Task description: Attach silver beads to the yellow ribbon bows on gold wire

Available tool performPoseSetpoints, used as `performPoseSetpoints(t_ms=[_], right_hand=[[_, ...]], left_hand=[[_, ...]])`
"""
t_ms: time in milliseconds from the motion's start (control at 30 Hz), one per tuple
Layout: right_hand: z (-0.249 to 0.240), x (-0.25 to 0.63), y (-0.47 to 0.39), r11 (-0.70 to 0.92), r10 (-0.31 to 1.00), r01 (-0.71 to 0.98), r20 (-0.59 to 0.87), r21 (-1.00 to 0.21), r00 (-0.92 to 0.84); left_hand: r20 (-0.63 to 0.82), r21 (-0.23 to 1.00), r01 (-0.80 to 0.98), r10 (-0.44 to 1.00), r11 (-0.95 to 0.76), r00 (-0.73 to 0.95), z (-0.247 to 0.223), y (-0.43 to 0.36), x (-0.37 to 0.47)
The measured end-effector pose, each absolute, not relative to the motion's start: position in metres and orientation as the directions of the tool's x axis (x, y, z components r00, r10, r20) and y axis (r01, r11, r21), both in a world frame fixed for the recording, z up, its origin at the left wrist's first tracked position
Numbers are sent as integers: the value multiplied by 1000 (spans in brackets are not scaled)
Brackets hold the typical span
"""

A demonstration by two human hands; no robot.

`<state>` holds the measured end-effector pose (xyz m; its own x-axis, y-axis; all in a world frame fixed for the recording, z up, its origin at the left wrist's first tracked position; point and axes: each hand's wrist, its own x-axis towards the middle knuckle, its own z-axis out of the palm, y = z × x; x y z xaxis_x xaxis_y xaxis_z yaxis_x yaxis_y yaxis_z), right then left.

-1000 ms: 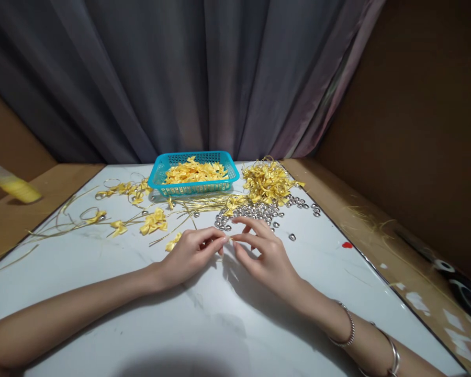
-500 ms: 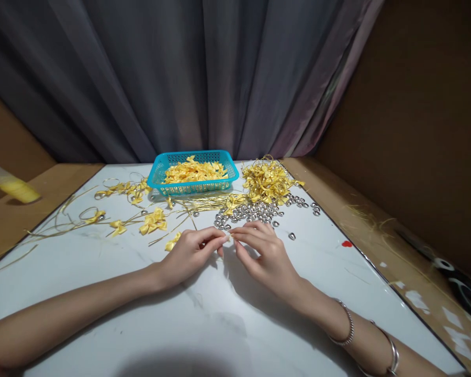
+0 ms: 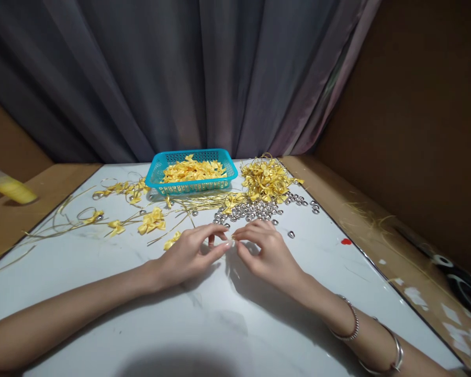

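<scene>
The piece point(image 3: 232, 240) between your fingers point(image 3: 248, 235) is too small to identify. Your left forearm point(image 3: 82, 301) runs past the left edge, your right forearm point(image 3: 324, 302) past the bottom. The yellow-and-white cylinder point(image 3: 13, 189) and black-handled scissors point(image 3: 460, 280) are cut off at opposite sides.

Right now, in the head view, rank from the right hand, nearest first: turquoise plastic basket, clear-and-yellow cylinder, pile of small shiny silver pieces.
From the right hand:
1. Pile of small shiny silver pieces: just beyond the fingers.
2. Turquoise plastic basket: farther forward, to the left.
3. Clear-and-yellow cylinder: far left, off the white tabletop.
</scene>
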<state>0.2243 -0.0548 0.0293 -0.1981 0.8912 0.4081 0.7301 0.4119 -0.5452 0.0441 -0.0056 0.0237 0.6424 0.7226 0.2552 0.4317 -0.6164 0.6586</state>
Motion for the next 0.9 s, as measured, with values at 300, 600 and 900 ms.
performPoseSetpoints(t_ms=[300, 600, 900], right_hand=[[16, 218, -55, 404, 908, 815, 294, -416, -300], [10, 217, -49, 351, 935, 847, 206, -399, -290], [11, 219, -46, 311, 950, 821, 182, -479, -254]], left_hand=[[425, 354, 393, 520, -849, 741, -4, -12, 51], [453, 326, 358, 477, -875, 754, -23, -12, 49], [385, 468, 391, 581, -793, 717, -19, -9, 51]])
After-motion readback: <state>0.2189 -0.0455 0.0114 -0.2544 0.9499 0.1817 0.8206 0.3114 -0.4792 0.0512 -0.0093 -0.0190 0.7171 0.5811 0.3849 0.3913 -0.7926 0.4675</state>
